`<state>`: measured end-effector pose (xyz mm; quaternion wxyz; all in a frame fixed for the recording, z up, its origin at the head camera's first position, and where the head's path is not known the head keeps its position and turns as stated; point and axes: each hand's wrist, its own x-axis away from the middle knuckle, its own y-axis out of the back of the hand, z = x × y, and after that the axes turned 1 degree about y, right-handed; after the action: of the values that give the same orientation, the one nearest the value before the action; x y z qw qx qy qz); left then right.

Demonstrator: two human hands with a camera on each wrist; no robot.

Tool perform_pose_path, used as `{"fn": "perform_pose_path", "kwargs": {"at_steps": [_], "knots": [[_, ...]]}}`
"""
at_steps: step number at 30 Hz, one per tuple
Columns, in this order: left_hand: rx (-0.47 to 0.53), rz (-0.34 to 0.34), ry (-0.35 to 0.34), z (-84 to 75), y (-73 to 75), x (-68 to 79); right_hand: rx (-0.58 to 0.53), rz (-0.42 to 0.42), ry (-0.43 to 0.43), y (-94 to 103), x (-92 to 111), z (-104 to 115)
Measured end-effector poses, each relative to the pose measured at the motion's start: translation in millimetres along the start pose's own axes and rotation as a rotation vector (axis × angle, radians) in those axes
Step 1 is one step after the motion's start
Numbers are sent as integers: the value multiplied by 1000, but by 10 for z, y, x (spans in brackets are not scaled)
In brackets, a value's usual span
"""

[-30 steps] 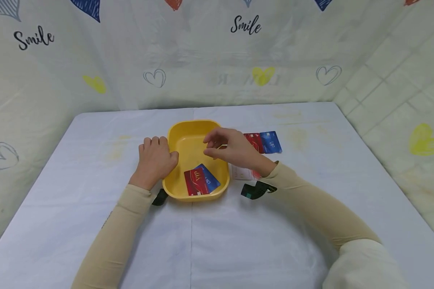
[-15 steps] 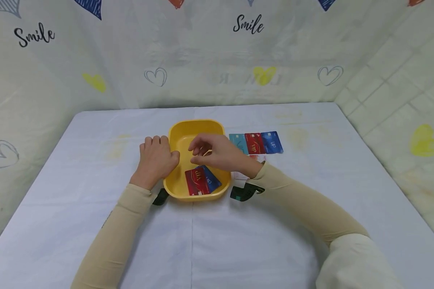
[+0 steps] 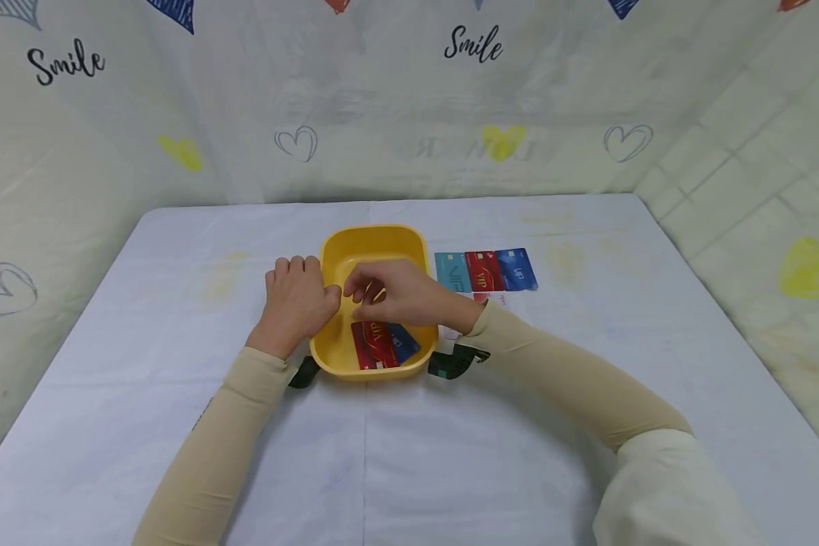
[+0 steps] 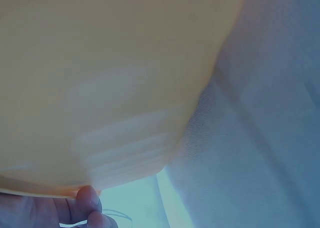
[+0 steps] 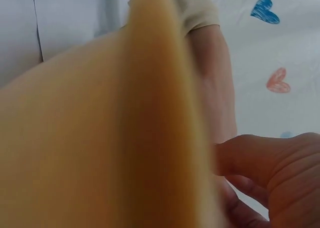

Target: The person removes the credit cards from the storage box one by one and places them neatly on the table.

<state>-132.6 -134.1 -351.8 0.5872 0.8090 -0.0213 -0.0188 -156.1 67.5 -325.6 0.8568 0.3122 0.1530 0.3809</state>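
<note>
My left hand grips the left rim of a yellow plastic tub, its thumb over the edge. In the left wrist view, fingers curl at the rim beside the tub's outer wall. Inside the tub lie a red VIP card and a blue card, overlapping. Just above them hovers my right hand, fingers loosely bent, thumb tip by the red card's upper edge, with nothing seen between them. In the right wrist view the tub's rim hides part of the hand.
Right of the tub, a teal card, a red card and a blue card lie in a row on the white-covered table. A white-and-red card below them is mostly hidden by the right wrist. A printed curtain hangs behind.
My right hand has moved left and down over the tub toward the two cards, uncovering the teal card on the table. The left hand has stayed on the rim.
</note>
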Motion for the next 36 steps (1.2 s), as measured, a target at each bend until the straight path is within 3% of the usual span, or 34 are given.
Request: {"fn": "perform_pose_path", "kwargs": {"at_steps": [11,23,36], "knots": [[-1,1,0,-11,19,6,60,101,-38,5,-26,-24],[2,3,-1,-6,7,-3,84,133,-50,8,-23,-75],[4,-1,-5,7,-2,-12,50,202,-49,17,-40,-114]]}}
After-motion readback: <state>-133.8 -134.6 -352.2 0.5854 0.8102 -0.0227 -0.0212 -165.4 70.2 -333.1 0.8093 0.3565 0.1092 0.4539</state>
